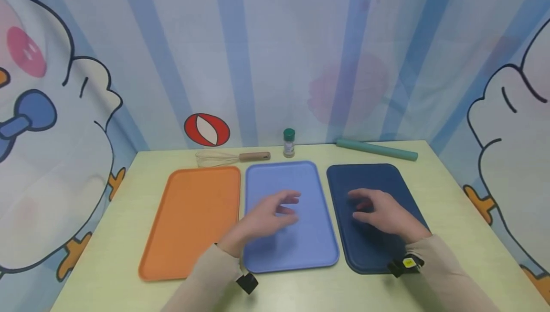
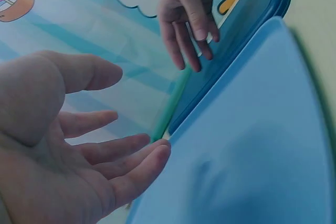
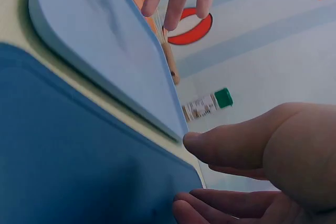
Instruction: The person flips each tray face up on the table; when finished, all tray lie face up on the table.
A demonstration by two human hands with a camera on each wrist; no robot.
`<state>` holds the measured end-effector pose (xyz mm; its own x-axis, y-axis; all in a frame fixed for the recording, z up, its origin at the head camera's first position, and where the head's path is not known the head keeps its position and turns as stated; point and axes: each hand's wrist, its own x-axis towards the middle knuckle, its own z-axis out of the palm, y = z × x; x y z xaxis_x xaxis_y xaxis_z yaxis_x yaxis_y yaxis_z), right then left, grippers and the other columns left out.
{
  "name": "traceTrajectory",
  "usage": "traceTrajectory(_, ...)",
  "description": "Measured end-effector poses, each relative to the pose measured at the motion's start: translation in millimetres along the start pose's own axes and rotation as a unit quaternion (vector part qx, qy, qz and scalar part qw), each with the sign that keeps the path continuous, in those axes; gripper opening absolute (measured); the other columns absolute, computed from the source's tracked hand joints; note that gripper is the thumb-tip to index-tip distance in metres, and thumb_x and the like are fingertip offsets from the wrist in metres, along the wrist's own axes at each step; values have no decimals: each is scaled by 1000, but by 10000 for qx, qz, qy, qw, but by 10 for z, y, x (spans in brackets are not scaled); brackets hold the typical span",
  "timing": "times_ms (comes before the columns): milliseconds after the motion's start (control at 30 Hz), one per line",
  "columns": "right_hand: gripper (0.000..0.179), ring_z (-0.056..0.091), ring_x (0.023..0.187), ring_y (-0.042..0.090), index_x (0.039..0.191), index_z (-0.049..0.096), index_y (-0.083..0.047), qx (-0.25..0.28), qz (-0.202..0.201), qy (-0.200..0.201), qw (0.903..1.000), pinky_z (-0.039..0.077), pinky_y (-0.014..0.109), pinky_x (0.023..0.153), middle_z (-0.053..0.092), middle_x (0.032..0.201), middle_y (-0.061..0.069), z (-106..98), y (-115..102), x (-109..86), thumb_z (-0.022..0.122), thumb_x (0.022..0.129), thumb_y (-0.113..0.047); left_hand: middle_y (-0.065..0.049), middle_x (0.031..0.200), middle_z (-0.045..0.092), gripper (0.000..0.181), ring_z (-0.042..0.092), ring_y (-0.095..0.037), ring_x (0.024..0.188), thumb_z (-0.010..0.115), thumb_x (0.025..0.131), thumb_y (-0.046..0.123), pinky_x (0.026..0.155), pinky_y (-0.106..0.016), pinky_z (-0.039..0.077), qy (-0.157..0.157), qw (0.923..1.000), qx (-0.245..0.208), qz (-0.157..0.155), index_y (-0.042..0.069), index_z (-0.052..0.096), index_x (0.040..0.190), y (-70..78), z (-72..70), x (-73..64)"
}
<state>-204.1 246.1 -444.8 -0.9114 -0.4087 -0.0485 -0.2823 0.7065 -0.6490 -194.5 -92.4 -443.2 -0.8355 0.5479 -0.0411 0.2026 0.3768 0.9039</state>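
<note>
My left hand (image 1: 269, 214) hovers over the light blue tray (image 1: 283, 178), thumb and fingers apart with nothing between them. In the left wrist view its palm (image 2: 47, 182) faces the camera and a soft shadow falls on the tray. Over the dark navy tray (image 1: 361, 178) hangs my right hand (image 1: 380, 210), its fingers loosely bent and holding nothing. The right wrist view shows the thumb (image 3: 231, 142) spaced from the fingers above the navy surface. Both trays look bare apart from shadows.
An orange tray (image 1: 202, 207) lies at the left. Along the table's back edge are a whisk (image 1: 253, 156) with a wooden handle, a green-capped spice jar (image 1: 289, 144) standing upright, and a green rolling-pin-like rod (image 1: 378, 150). A printed curtain (image 1: 283, 54) hangs behind.
</note>
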Motion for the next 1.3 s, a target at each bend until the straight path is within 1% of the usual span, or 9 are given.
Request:
traceTrajectory(167,55,68,117,44,144,58,2,-257,107,173,9995,60,52,89,62,140,27,-121,100,-69,78,94,-12,-18,151,57,56,63,-35,132,69,102,18,103,-45,56,2,9997,-224,44,7,50,154,-7,201,194)
traceTrajectory(300,56,65,120,49,144,58,4,-399,255,244,9986,60,54,89,59,142,30,-221,203,-130,78,94,-12,-19,152,56,58,60,-37,134,69,102,16,98,-43,59,-48,9987,-511,-16,5,49,154,-7,341,318)
traceTrajectory(433,57,61,123,53,144,57,5,-619,523,247,9964,58,58,91,57,143,33,-291,306,-196,78,93,-12,-16,153,56,58,60,-36,135,71,101,18,96,-42,59,-67,9967,-788,-176,7,50,154,3,455,400)
traceTrajectory(600,60,55,124,59,141,58,8,-1018,786,377,9910,53,65,93,55,142,38,-392,426,-301,82,89,-11,-14,155,54,60,59,-33,136,72,101,21,97,-41,59,-49,9954,-913,-289,12,50,156,70,574,519)
traceTrajectory(700,63,50,128,61,140,57,10,-1178,972,436,9873,49,69,97,52,142,40,-431,498,-351,84,87,-10,-14,156,52,60,57,-33,139,72,100,21,98,-43,58,-25,9946,-974,-369,14,50,156,112,624,579)
traceTrajectory(800,67,48,128,63,140,55,13,-1246,1182,359,9845,47,70,99,50,143,42,-452,572,-402,85,85,-10,-14,159,50,60,53,-34,143,72,101,23,103,-46,56,0,9933,-1043,-504,16,50,156,155,656,636)
traceTrajectory(900,71,49,125,65,142,53,14,-1200,1374,235,9829,51,68,95,46,144,45,-475,629,-447,87,84,-10,-14,162,45,60,48,-36,146,72,101,24,108,-49,52,45,9918,-1097,-657,20,49,157,207,677,700)
traceTrajectory(1133,77,56,120,64,143,50,13,-1142,1641,67,9798,57,63,88,44,144,47,-493,701,-510,90,81,-8,-17,164,41,65,49,-36,146,73,100,28,113,-52,46,135,9904,-990,-955,20,47,159,287,736,818)
traceTrajectory(1300,80,57,120,62,145,47,13,-920,1826,-92,9788,60,57,84,41,146,48,-531,729,-531,89,80,-6,-15,165,41,65,40,-34,152,74,99,31,114,-55,44,187,9890,-895,-1161,22,48,158,334,774,887)
